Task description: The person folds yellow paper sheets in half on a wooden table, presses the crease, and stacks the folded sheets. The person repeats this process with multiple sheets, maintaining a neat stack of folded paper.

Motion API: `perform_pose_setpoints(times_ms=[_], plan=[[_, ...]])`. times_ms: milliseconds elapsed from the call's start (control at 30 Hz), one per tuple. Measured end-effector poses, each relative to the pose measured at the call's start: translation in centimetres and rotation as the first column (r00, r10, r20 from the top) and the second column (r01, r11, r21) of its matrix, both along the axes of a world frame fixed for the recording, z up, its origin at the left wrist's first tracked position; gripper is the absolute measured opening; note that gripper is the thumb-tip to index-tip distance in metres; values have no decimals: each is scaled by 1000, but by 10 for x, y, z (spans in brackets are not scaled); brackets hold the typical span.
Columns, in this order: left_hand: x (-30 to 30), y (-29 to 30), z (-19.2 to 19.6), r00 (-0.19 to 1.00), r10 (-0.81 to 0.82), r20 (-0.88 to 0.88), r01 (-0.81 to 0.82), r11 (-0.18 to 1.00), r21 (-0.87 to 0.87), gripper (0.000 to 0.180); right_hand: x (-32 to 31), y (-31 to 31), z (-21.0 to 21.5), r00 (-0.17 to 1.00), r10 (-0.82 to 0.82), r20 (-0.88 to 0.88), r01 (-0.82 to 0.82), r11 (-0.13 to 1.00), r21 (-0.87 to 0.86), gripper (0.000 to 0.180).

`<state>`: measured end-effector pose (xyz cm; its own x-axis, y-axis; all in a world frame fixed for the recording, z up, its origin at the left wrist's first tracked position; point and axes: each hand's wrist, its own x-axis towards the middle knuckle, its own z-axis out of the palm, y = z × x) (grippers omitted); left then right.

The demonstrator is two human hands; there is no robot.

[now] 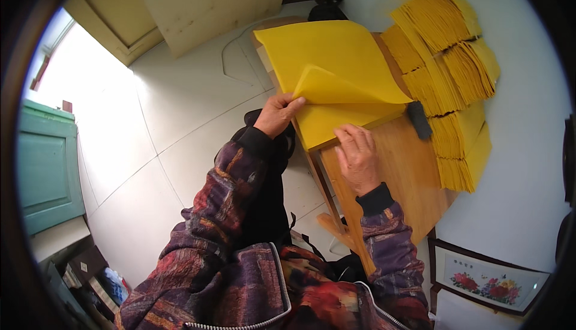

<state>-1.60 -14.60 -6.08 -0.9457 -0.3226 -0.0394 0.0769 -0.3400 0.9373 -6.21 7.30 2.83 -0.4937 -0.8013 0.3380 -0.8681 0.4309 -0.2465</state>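
A thick stack of yellow paper sheets [327, 42] lies on a wooden table. Its top sheet is lifted and folded back at the near side, so a raised flap [336, 87] stands over the sheets below. My left hand [280, 115] is closed on the near-left edge of the yellow sheet, thumb on top. At the stack's front edge, my right hand [358, 157] has bent fingers close to the paper, with thumb and fingertips apart and nothing visible between them. A dark grey cloth-like piece [419, 120] sits by the stack's right corner.
Several bundles of folded yellow paper [447, 84] are piled along the wall at the table's right side. Bare wood of the table [402, 168] shows near my right hand. A framed flower picture [489, 279] is at lower right, and a green cabinet [51, 165] stands at left.
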Motion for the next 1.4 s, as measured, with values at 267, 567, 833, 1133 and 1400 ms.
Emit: perform_pose_setpoints(times_ms=[267, 567, 833, 1133, 1400], plan=[[1, -1, 3, 999, -44, -19, 44, 998, 43, 31, -12, -21, 5, 993, 104, -47, -100, 991, 87, 26], [7, -4, 8, 997, -71, 33, 71, 997, 9, 33, -35, -29, 22, 940, 151, 306, -172, 984, 43, 12], [6, -5, 4, 995, -102, 4, 102, 994, 36, 33, -58, -34, 36, 829, 196, 523, -296, 948, 115, 11], [5, -1, 3, 997, -78, 0, 78, 994, 70, 34, -64, -33, 36, 806, 198, 558, -304, 947, 103, 5], [6, -6, 0, 994, -104, 18, 105, 994, -30, 35, -53, -42, 40, 894, 49, 446, -68, 997, 26, 3]])
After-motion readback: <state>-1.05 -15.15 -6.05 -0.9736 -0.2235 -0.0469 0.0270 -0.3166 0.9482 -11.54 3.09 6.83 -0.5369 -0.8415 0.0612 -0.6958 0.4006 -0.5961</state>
